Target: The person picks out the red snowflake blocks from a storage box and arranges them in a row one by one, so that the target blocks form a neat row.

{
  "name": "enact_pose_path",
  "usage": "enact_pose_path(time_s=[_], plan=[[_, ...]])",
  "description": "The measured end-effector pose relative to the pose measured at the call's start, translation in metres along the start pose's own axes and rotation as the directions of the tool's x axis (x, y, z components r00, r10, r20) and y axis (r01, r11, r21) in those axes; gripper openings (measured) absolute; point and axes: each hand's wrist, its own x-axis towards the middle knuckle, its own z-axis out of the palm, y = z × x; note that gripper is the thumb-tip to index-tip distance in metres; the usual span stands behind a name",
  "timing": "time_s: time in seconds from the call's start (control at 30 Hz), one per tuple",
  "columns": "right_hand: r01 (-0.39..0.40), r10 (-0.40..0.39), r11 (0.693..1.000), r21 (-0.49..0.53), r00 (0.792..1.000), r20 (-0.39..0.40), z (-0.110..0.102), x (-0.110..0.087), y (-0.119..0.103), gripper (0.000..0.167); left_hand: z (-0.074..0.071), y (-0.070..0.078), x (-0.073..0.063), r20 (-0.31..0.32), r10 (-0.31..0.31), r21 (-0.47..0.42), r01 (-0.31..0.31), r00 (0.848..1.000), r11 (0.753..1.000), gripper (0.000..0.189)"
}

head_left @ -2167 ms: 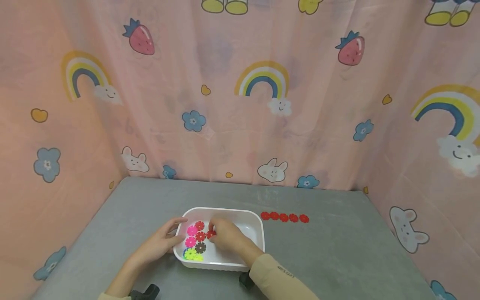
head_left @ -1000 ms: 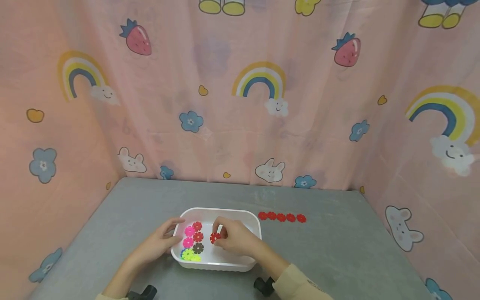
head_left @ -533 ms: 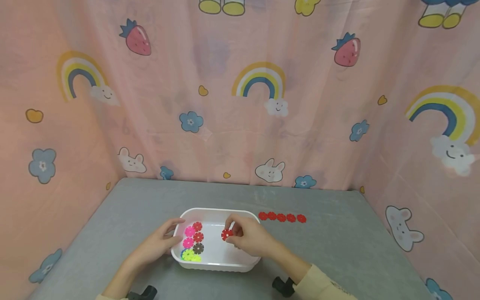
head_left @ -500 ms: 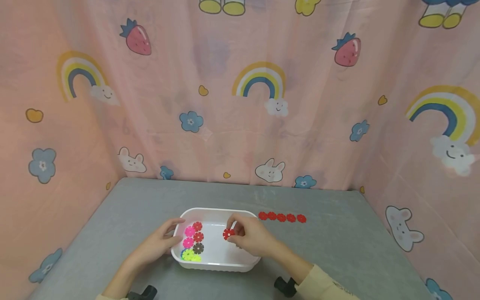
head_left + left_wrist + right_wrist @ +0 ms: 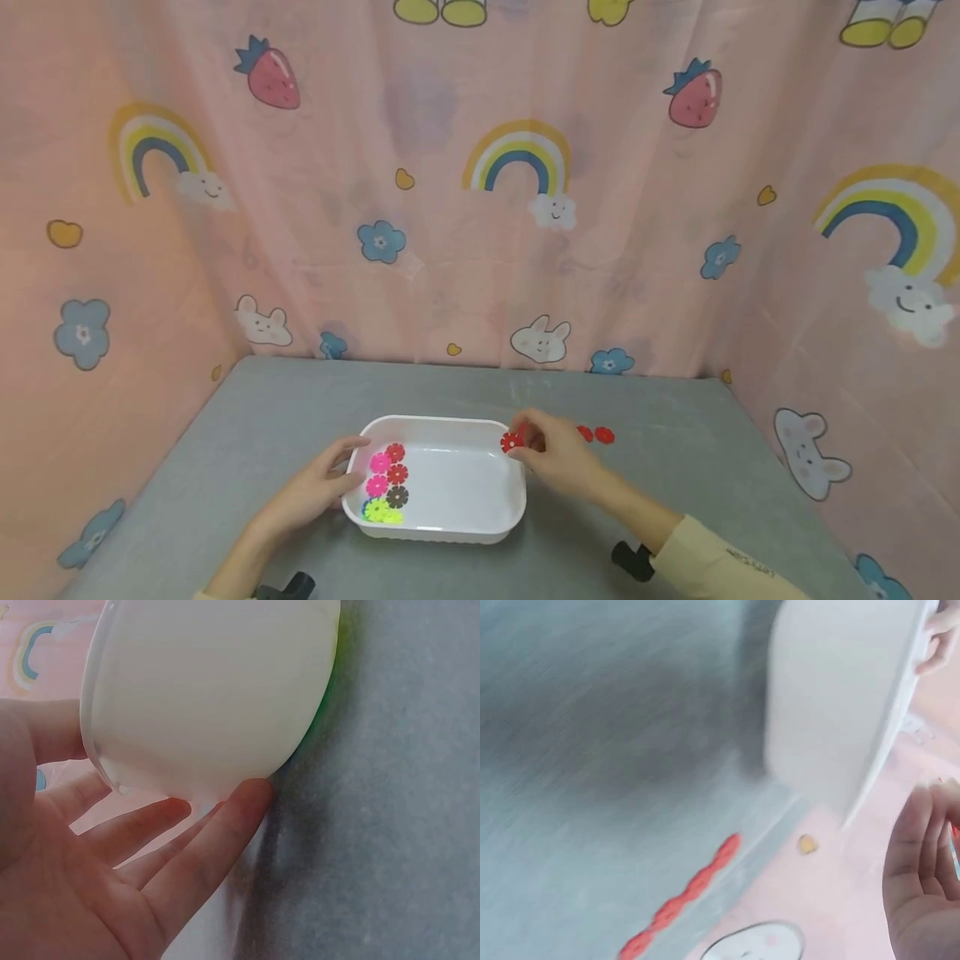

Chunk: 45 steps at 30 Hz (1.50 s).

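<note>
As grip (image 5: 562, 454) pinches flower (image 5: 512, 442), sleeve lettering (image 5: 750, 562) illegible

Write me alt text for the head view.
A person's right hand has a red flower-shaped piece in its grip near the far right corner of a white tray; the left hand touches its left rim. Colourful pieces lie inside, and two red ones show on the grey table.

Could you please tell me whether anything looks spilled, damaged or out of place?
Nothing stands out: the white rectangular plastic tray sits upright on the grey table, the coloured flower-shaped discs inside lie at one end, and the red flower-shaped discs outside form a neat row. No damage shows.
</note>
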Motion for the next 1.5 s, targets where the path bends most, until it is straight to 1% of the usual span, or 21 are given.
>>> enact_pose_path(time_s=[0.1, 0.3, 0.47, 0.63, 0.8, 0.93, 1.07, 1.3, 1.4, 1.5], plan=[[-0.046, 0.045, 0.999, -0.009, 0.998, -0.052, -0.009, -0.002, 0.012, 0.023, 0.0, 0.001, 0.0, 0.005, 0.003, -0.009, -0.003, 1.0, 1.0, 0.055], [-0.101, 0.099, 0.995, -0.007, 0.987, -0.13, -0.03, -0.006, 0.039, 0.025, 0.0, 0.001, -0.001, -0.006, -0.008, -0.029, 0.008, 1.0, 1.0, 0.053], [-0.149, 0.153, 0.988, 0.034, 0.974, -0.169, -0.048, -0.011, 0.062, 0.027, 0.0, 0.001, -0.001, -0.006, 0.0, -0.025, 0.0, 1.0, 1.0, 0.053], [-0.199, 0.217, 0.974, 0.111, 0.957, -0.194, -0.062, -0.013, 0.086, 0.029, 0.001, 0.0, -0.002, -0.006, -0.004, -0.021, 0.004, 1.0, 1.0, 0.054], [-0.211, 0.245, 0.963, 0.168, 0.945, -0.217, -0.073, -0.012, 0.111, 0.028, 0.001, 0.001, -0.002, -0.007, 0.0, -0.011, 0.0, 1.0, 1.0, 0.054], [-0.232, 0.26, 0.963, 0.14, 0.937, -0.234, -0.079, -0.013, 0.127, 0.028, 0.001, 0.001, -0.002, 0.003, 0.013, -0.011, -0.013, 1.0, 1.0, 0.055], [-0.27, 0.285, 0.958, 0.092, 0.929, -0.235, -0.082, -0.014, 0.138, 0.029, 0.0, 0.001, -0.001, 0.004, 0.018, -0.017, -0.018, 1.0, 1.0, 0.055], [-0.372, 0.368, 0.928, 0.024, 0.904, -0.218, -0.079, -0.014, 0.161, 0.028, 0.0, -0.001, 0.0, -0.007, 0.009, -0.022, -0.009, 1.0, 1.0, 0.054], [-0.376, 0.364, 0.926, -0.017, 0.907, -0.21, -0.077, -0.015, 0.169, 0.028, 0.001, -0.001, 0.0, -0.009, 0.004, -0.024, -0.004, 1.0, 1.0, 0.055], [-0.373, 0.357, 0.927, -0.045, 0.911, -0.206, -0.076, -0.016, 0.173, 0.027, 0.001, -0.002, 0.0, -0.013, 0.001, -0.02, -0.001, 1.0, 1.0, 0.055]])
